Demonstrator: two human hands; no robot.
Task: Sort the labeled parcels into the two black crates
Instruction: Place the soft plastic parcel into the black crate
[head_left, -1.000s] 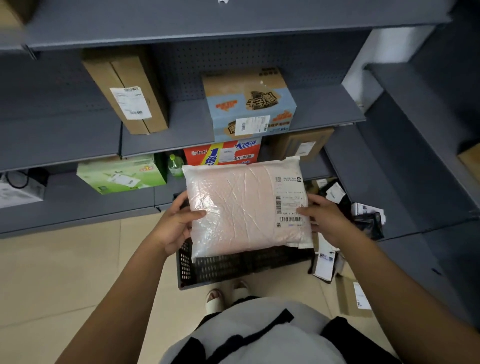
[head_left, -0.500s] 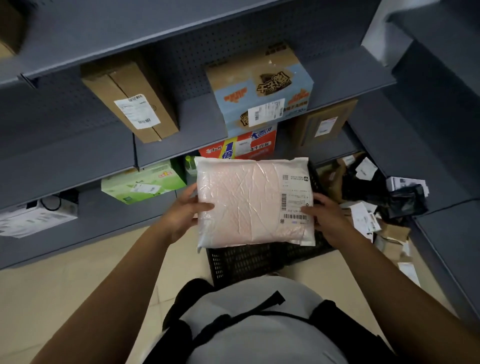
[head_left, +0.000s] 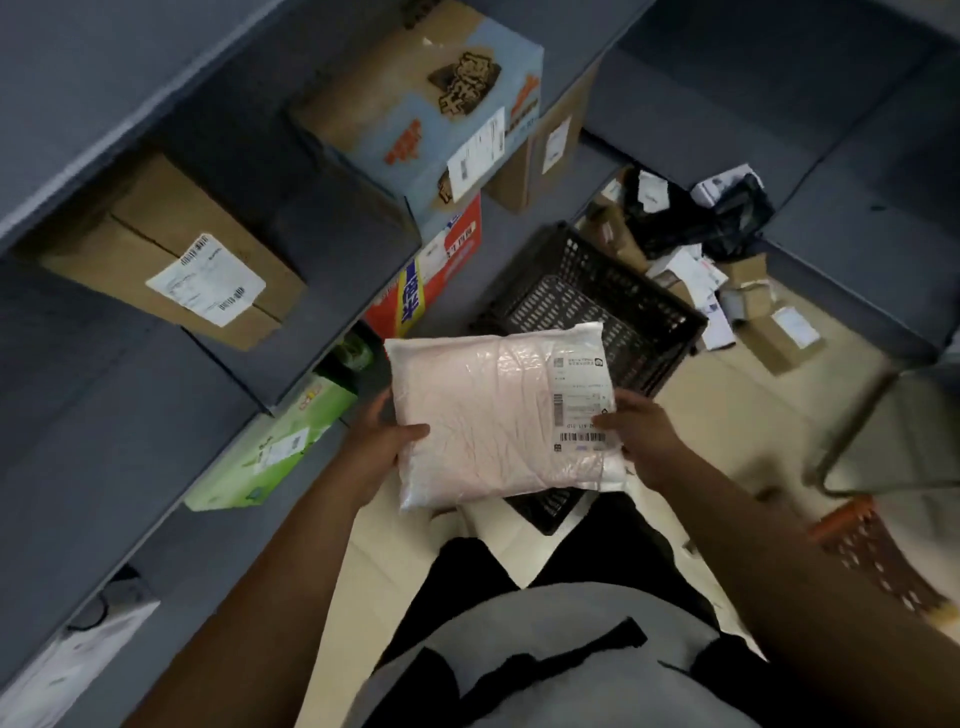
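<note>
I hold a flat pink parcel in clear plastic (head_left: 483, 415) level in front of my body, its white shipping label facing up at the right end. My left hand (head_left: 376, 441) grips its left edge with the thumb on top. My right hand (head_left: 641, 434) grips the right edge, thumb resting on the label. Just beyond and partly under the parcel stands a black perforated crate (head_left: 597, 301) on the floor; what shows of its inside looks bare. A heap of small labeled parcels (head_left: 727, 270) and dark bags lies on the floor behind the crate.
Grey shelving fills the left, carrying a brown carton (head_left: 171, 260), a blue printed box (head_left: 441, 104), a red box (head_left: 431, 275) and a green box (head_left: 280, 441). An orange perforated basket (head_left: 872, 551) and a metal-framed thing (head_left: 893, 431) stand at the right. The floor is beige tile.
The view has swung right and tilted, so the shelves now slant away at the left. The black crate has come out from under the parcel. Both hands keep their hold on the parcel.
</note>
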